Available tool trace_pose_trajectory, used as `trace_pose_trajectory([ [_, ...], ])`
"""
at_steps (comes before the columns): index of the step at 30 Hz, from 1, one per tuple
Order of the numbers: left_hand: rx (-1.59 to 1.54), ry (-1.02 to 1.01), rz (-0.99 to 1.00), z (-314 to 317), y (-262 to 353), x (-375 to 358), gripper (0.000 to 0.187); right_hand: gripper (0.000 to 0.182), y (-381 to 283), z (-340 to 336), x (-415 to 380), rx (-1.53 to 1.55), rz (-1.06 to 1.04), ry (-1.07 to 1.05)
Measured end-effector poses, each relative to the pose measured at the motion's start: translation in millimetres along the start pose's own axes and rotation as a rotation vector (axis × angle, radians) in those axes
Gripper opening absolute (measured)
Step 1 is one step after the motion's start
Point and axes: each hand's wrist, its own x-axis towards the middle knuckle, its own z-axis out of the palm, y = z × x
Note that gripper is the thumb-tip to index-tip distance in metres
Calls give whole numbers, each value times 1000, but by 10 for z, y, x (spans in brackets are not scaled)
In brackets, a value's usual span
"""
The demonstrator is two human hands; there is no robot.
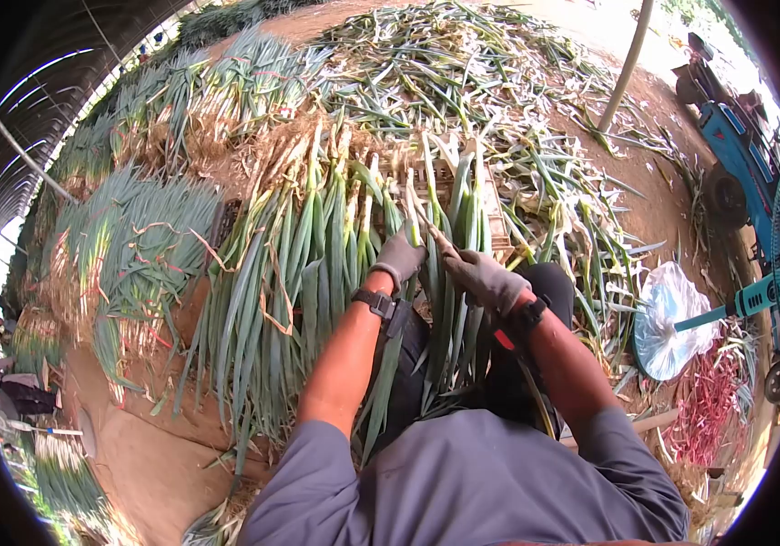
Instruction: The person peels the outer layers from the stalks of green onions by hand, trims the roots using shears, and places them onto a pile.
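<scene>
My left hand (401, 255), in a grey glove, is closed round a large green onion (413, 217) just above its leaves, its pale root end pointing away from me. Close beside it, my right hand (488, 278), also gloved, has its fingers pinched on a brownish outer leaf (441, 240) that runs up toward that stalk. More green onions (303, 237) lie side by side to the left of my hands, leaves toward me. Others (474, 205) lie just beyond my right hand. A plastic crate (497, 214) shows partly beneath the stalks.
A big heap of stripped leaves (445, 64) spreads ahead and to the right. Tied bundles of green onions (140, 227) stand at the left. On the right are a plastic-wrapped fan (672, 318), red ties (709, 405) and a blue machine (738, 150). A pole (627, 68) rises behind.
</scene>
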Motion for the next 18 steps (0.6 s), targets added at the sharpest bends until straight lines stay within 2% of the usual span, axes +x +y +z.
trace_pose_trajectory([
  [2,-41,26,65,14,-21,-51,65,52,-18,-30,231,6,-7,-14],
  [5,79,33,-10,22,3,-59,66,54,-76,-81,515,-57,-14,52],
  [9,98,14,-14,87,30,-126,65,56,-254,-274,722,-282,-8,26],
  [10,169,-12,-74,112,74,-121,66,57,-175,-293,875,-294,-18,49],
  [13,232,-72,-140,169,142,-164,69,75,-127,-358,1079,-312,-11,73],
  [18,148,-61,-171,301,31,-96,77,69,-81,-436,1263,-190,-7,72],
])
